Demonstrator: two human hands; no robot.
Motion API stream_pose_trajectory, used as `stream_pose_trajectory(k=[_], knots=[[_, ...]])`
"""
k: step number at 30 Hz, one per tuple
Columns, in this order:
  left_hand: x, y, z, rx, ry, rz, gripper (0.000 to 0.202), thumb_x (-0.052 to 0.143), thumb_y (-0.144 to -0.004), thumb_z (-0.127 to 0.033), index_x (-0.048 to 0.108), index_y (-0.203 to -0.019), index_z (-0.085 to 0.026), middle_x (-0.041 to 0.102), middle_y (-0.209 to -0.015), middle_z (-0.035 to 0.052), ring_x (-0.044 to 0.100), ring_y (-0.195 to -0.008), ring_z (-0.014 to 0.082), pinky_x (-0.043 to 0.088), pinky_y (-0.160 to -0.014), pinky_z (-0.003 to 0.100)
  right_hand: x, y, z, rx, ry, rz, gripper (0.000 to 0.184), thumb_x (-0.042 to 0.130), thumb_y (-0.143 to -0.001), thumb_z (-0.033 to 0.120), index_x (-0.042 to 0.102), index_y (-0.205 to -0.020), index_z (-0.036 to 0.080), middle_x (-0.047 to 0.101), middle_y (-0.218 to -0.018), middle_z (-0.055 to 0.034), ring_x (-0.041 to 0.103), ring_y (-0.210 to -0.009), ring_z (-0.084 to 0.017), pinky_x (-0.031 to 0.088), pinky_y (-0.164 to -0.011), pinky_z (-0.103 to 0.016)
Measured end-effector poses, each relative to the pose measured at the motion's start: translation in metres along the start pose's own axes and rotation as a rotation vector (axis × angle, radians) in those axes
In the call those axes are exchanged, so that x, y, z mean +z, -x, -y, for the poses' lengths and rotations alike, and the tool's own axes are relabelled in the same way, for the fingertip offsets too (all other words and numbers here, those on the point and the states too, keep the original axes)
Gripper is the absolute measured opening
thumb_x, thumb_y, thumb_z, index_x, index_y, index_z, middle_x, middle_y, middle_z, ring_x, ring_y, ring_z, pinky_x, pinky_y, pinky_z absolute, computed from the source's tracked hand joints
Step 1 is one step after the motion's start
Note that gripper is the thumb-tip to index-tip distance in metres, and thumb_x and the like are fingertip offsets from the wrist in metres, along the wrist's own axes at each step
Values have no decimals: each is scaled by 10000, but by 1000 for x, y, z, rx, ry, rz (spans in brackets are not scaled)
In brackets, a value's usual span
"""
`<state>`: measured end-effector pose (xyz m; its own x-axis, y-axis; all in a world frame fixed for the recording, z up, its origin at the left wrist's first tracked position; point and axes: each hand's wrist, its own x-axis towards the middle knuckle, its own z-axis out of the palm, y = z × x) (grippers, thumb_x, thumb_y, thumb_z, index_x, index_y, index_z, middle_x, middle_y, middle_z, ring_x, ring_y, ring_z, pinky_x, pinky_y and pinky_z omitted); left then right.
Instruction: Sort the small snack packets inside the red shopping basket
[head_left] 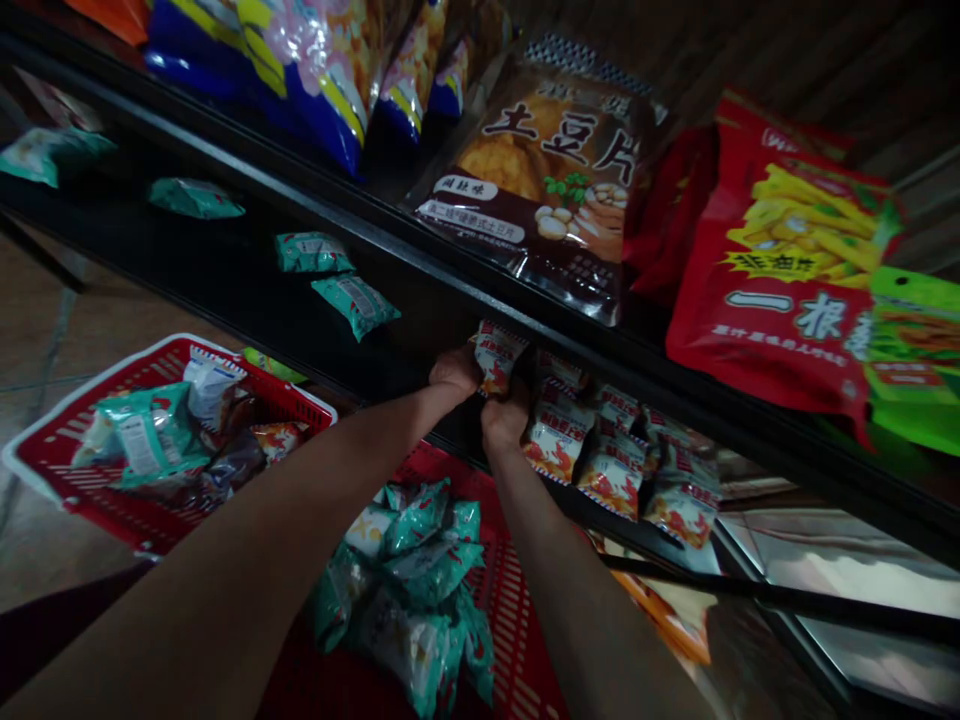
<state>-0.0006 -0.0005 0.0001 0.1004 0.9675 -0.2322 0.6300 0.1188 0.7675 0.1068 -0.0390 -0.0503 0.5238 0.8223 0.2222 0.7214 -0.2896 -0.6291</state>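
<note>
Both hands are at the lower shelf, closed on a small white and red snack bag [497,358]. My left hand [454,371] grips its left side, fingers partly hidden. From below, my right hand [506,420] pinches the bottom edge of the bag. To the right stand rows of similar white and red snack bags [556,430]. Several teal snack bags [355,302] lie spread along the shelf to the left. Below my forearms is a red basket [517,610] holding a pile of teal bags [431,560].
Another red basket [319,405] with a white rim holds mixed snack bags on the floor at left. The upper shelf's metal edge [360,228] runs just above my hands. On it sit a brown potato chip bag [555,180], red bags [787,270] and a green bag [915,360].
</note>
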Motion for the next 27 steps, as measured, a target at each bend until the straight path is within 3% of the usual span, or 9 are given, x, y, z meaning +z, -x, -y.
stream_pose_trajectory(k=[5,9,15,20,23,25,27], knots=[[-1,7,6,25,7,-47,353,507,-858,-276,622,-1184,-207,679,-1163,92,637,-1058,211,490,-838,262,-8,14,3,-62,9,-3,495,468,-725,130,534,-1212,72,608,-1196,-205,541,-1188,-288,401,-1029,-445],[-4,25,15,4,-4,-154,319,515,-863,-288,653,-1140,-208,683,-1153,88,632,-1063,198,476,-873,254,-20,32,11,-75,16,18,517,474,-717,121,512,-1223,24,550,-1266,-256,487,-1238,-312,357,-1059,-482],[-16,79,36,33,22,-211,310,430,-876,-131,681,-1047,-193,706,-1086,49,642,-1015,149,458,-908,228,-43,67,22,-100,-27,89,522,476,-717,124,523,-1220,-9,550,-1277,-247,479,-1243,-277,333,-1081,-414],[-25,130,63,44,9,-142,284,435,-882,-148,678,-1026,-182,711,-1050,54,649,-965,144,476,-882,237,-62,120,20,-146,-115,208,461,458,-754,145,571,-1193,61,568,-1292,-183,494,-1240,-226,380,-1054,-385],[-45,147,88,43,-83,-79,309,416,-872,-128,669,-1047,-163,706,-1053,60,641,-969,137,467,-892,228,-73,156,13,-81,-109,342,378,451,-782,157,624,-1113,95,619,-1230,-161,571,-1153,-203,423,-1014,-364],[-68,151,110,27,-222,-35,332,404,-862,-115,658,-1074,-135,694,-1080,81,631,-993,153,462,-905,247,-78,178,8,-28,-96,478,323,450,-801,155,652,-1053,134,673,-1146,-118,630,-1053,-180,454,-978,-345],[-98,154,134,26,-398,114,309,438,-836,-127,667,-1038,-78,690,-1048,132,635,-981,208,476,-887,303,-81,196,4,6,-59,600,286,454,-807,142,672,-992,168,711,-1062,-75,656,-1000,-171,473,-952,-337]])
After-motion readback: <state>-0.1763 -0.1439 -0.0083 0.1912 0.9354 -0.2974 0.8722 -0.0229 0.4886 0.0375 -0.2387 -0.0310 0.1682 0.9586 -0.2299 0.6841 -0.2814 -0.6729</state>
